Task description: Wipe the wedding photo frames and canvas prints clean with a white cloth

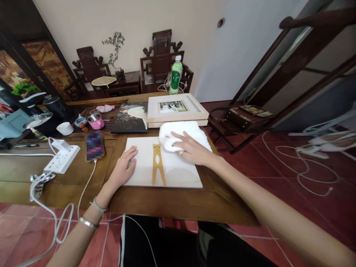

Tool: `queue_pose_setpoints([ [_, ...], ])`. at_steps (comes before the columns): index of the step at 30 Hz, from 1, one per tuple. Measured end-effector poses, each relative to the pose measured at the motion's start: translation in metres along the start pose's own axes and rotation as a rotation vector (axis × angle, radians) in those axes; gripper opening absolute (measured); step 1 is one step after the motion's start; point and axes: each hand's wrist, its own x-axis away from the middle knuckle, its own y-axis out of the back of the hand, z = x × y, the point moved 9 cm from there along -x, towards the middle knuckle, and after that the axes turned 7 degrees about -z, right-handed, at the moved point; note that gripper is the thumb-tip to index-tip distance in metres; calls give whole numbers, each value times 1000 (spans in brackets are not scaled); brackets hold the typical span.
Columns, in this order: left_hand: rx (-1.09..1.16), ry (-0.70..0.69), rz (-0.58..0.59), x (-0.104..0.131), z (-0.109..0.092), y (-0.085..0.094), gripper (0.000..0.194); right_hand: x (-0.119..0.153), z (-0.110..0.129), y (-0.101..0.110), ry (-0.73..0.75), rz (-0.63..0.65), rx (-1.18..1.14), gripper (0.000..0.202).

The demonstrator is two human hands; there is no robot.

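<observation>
A white board (180, 174) lies flat on the wooden table, with a yellow flat piece (157, 163) on it, two-legged and topped by a cat-like head shape. My left hand (125, 166) rests on the board's left edge, fingers together and stretched out, holding nothing. Over the board's upper right part my right hand (191, 148) presses on a bunched white cloth (197, 131), its fingers bent into the folds. The cloth hides that corner of the board and touches the framed picture behind.
Behind the board are a wooden picture frame (194, 111), a dark picture panel (122, 118) and a green bottle (175, 76). Leftward lie a phone (94, 146), a power strip (65, 159), cables, a pink cup (96, 121) and a white cup (65, 128). A wooden chair (233, 118) stands right.
</observation>
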Motion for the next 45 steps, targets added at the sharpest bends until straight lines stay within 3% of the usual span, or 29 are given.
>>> queue_pose_setpoints([
  [4, -1, -2, -7, 0, 0, 0, 39, 42, 42, 3, 74, 67, -75, 36],
  [8, -9, -3, -1, 1, 0, -2, 40, 89, 86, 13, 86, 218, -155, 38],
  [12, -17, -8, -5, 1, 0, -2, 40, 113, 109, 27, 49, 390, -294, 47],
  [16, -13, -10, -9, 1, 0, -2, 41, 100, 83, 28, -126, 431, -298, 40],
  [24, 1, 2, -9, 1, 0, 0, 40, 12, -4, 1, -215, 132, -177, 39],
  [27, -7, 1, -13, 1, -1, 0, 40, -8, -9, -3, -137, 47, -83, 39],
  [31, -11, 4, -4, 1, -1, 0, 40, -1, 13, -6, -34, 2, 4, 38],
  [35, -16, 11, 0, 1, -1, 0, 40, 36, 50, -2, -5, 76, -55, 38],
  [41, -15, 5, -6, 1, -1, -1, 40, 98, 105, 18, -35, 448, -198, 42],
  [45, -21, 2, -6, 1, -1, -1, 41, 112, 116, 28, -113, 597, -262, 46],
])
